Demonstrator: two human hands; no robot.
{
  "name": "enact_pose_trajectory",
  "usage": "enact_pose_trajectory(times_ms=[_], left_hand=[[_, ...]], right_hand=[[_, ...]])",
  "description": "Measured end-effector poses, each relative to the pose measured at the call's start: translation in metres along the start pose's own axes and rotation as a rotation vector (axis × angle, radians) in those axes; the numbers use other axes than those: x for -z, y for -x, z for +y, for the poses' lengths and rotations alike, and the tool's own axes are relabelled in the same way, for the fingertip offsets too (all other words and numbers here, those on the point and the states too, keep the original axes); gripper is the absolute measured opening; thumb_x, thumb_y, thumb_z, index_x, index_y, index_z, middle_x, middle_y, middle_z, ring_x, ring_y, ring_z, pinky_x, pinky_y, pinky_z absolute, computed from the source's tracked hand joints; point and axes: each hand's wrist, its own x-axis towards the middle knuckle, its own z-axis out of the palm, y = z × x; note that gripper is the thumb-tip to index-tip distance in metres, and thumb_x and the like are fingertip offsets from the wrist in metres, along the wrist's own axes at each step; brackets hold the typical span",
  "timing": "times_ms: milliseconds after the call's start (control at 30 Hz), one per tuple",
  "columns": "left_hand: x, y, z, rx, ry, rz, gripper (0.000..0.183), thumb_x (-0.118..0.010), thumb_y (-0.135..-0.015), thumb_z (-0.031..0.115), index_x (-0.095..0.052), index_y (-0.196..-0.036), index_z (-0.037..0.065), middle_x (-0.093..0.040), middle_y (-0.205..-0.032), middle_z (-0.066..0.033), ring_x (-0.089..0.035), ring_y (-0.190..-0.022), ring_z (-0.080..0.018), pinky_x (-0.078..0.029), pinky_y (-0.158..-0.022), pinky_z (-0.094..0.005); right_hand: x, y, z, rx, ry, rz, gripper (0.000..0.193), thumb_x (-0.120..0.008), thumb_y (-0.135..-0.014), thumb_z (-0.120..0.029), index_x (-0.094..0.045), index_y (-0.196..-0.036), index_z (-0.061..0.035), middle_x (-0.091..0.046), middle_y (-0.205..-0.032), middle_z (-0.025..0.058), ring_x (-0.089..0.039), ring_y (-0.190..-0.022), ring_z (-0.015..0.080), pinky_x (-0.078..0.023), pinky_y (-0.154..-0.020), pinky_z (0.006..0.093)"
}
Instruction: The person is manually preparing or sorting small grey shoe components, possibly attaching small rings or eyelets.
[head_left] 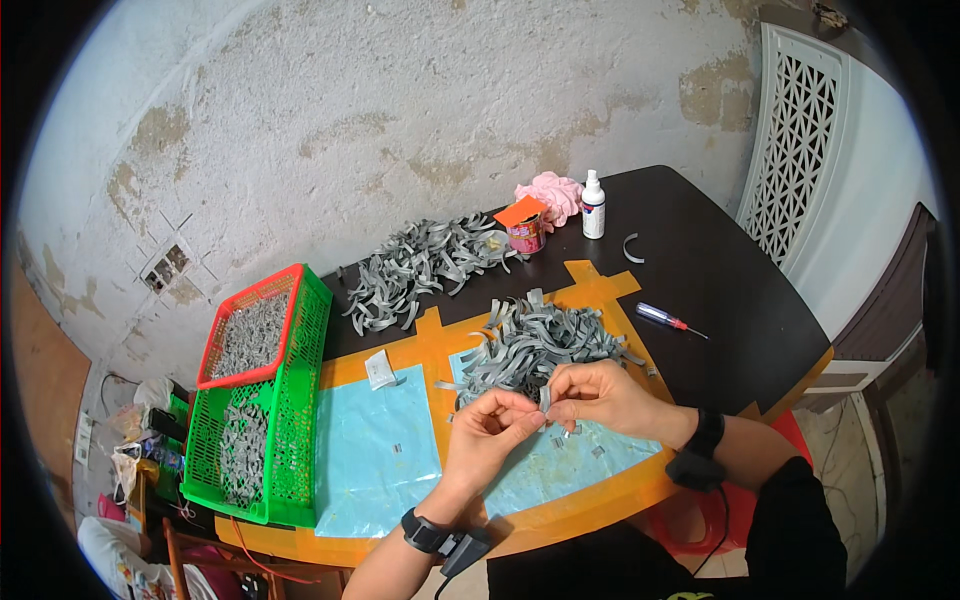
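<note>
Close together over the near edge of a heap of grey curved strips (pixel 530 340), both my hands work at one spot. My left hand (pixel 488 435) is closed, its thumb and forefinger pinched at one end of a small grey strip (pixel 545 399). From the other side my right hand (pixel 608 402) pinches the same strip, fingers bent. Most of the strip is covered by the fingertips. Below them is a light blue plastic sheet (pixel 560 475), with a few tiny pieces lying on it.
A larger pile of grey strips (pixel 405 275) lies farther back. At left, a green basket (pixel 300 510) and a red-rimmed basket (pixel 235 378) hold small grey pieces. A can (pixel 527 236), pink cloth (pixel 555 196), white spray bottle (pixel 593 208) and screwdriver (pixel 670 320) stand or lie on the dark table (pixel 720 260).
</note>
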Motion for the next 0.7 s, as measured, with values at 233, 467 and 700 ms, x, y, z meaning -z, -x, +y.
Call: enact_pose_trajectory(times_ms=[233, 467, 700], left_hand=[[-0.006, -0.003, 0.003, 0.177, 0.32, -0.033, 0.009, -0.063, -0.087, 0.0, -0.06, -0.096, 0.002, -0.066, -0.093, -0.0071, -0.064, -0.091, -0.0128, -0.051, -0.081, -0.0241], [0.002, -0.002, -0.001, 0.09, 0.155, -0.071, 0.013, -0.066, -0.084, -0.002, -0.062, -0.096, 0.001, -0.067, -0.093, -0.0058, -0.064, -0.09, -0.0118, -0.051, -0.083, -0.0239], [0.0, 0.002, 0.01, 0.096, 0.021, -0.062, 0.015, -0.068, -0.081, -0.004, -0.066, -0.096, -0.001, -0.07, -0.092, -0.0081, -0.066, -0.085, -0.0121, -0.053, -0.078, -0.023]], right_hand=[[0.002, -0.003, 0.012, 0.208, 0.014, 0.053, 0.007, -0.064, -0.086, 0.001, -0.061, -0.092, 0.0017, -0.051, -0.094, 0.0033, -0.057, -0.078, 0.0107, -0.047, -0.068, 0.0235], [-0.003, 0.001, 0.007, 0.137, 0.045, 0.042, 0.005, -0.062, -0.086, 0.001, -0.059, -0.09, 0.0012, -0.047, -0.101, 0.004, -0.055, -0.073, 0.0098, -0.046, -0.065, 0.0228], [0.002, 0.002, 0.011, 0.025, -0.13, -0.141, 0.006, -0.055, -0.093, -0.007, -0.053, -0.096, -0.0032, -0.047, -0.099, 0.0029, -0.054, -0.073, 0.0102, -0.044, -0.065, 0.0241]])
